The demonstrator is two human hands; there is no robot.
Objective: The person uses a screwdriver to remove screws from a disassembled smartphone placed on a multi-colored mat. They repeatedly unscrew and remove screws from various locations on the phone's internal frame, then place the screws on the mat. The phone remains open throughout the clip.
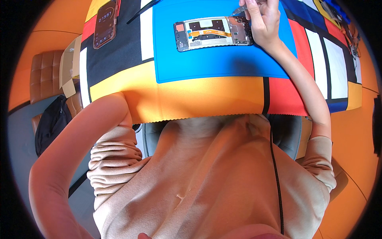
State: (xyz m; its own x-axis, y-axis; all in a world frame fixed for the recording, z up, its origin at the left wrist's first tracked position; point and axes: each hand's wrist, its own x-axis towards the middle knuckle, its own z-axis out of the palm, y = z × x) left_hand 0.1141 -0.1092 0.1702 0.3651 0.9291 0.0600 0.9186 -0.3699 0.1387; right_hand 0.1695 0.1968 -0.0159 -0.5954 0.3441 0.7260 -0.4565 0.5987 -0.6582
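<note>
An opened smartphone (pixel 183 42) lies on a blue mat (pixel 191 67), its back off and its inside showing. An orange ribbon cable (pixel 219 33) runs across its battery area toward the board on the right. My right hand (pixel 264 22) is closed at the phone's right end, its fingers around a thin, pointed grey metal tool (pixel 239 10). The tool's tip is near the phone's upper right edge; whether it touches cannot be told. My left forearm (pixel 75 143) bends at the table's front edge and comes back toward me, with the left hand out of sight.
Left of the mat, another phone (pixel 105 24) with a lit timer lies on the colour-blocked tablecloth (pixel 199 97). A black, thin object (pixel 141 12) rests near the mat's upper left corner. Cables (pixel 353 42) lie at the far right. A cardboard box (pixel 69 65) stands beyond the table's left edge.
</note>
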